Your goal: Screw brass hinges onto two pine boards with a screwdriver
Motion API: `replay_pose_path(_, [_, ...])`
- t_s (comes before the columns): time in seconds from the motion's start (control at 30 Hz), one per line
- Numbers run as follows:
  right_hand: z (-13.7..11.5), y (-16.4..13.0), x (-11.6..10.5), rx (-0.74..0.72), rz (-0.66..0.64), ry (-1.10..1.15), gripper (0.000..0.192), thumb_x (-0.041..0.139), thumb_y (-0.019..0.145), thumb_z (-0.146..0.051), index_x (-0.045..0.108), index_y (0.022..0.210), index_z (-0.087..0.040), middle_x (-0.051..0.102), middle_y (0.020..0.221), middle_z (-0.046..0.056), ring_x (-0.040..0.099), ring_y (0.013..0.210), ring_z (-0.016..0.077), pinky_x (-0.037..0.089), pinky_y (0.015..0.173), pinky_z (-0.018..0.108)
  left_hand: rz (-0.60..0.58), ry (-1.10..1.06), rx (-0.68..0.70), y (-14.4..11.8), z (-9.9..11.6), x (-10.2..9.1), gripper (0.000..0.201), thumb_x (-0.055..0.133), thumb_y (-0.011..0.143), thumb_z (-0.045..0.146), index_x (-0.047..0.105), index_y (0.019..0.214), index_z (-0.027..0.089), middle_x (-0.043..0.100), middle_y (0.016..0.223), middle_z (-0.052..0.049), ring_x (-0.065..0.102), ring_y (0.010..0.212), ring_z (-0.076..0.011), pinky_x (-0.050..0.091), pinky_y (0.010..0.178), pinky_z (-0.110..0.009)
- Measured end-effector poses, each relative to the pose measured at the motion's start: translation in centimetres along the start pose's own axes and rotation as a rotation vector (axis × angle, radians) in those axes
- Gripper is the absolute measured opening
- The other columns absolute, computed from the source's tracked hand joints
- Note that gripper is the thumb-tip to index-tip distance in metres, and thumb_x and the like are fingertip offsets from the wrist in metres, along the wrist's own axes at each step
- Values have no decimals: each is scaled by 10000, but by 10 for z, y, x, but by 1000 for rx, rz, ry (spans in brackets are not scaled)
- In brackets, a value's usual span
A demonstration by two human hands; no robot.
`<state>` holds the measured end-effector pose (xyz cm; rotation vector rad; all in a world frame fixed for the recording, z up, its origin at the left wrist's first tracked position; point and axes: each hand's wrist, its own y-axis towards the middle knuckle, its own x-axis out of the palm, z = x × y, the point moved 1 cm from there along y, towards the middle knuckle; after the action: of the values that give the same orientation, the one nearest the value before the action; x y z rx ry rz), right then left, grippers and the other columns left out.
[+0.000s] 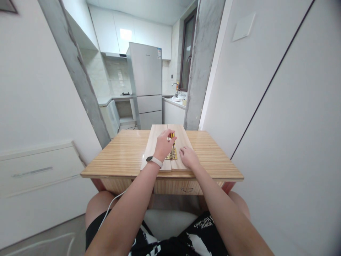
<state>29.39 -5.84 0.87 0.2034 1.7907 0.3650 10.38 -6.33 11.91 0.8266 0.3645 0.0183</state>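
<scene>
Two pale wooden boards [157, 137] lie side by side on a small striped wooden table [125, 153]. A brass hinge [172, 155] sits across the seam between them. My left hand [164, 145], with a white band on the wrist, is closed on a small yellow-handled screwdriver [172, 135] held upright over the hinge. My right hand [188, 156] rests flat on the right board just beside the hinge, fingers spread and holding nothing.
The table has a shallow drawer [186, 187] at its front edge, above my knees. A white wall and cabinet [37, 174] stand close on the left, a white panel wall close on the right. Beyond the table are a fridge [146, 85] and kitchen counter.
</scene>
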Motion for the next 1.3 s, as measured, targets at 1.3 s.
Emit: replay_pose_path(1.3, [1,0,0,6,-1,-5,339,444,1078,-352,740,1183,-225,703,1241,119,593,1207,231,385,1097,312,-14,-88,-41,-2,-1,5,214,716,914,134,685,1107,221,728,1058,-58,722,889,-166,648,730,-286])
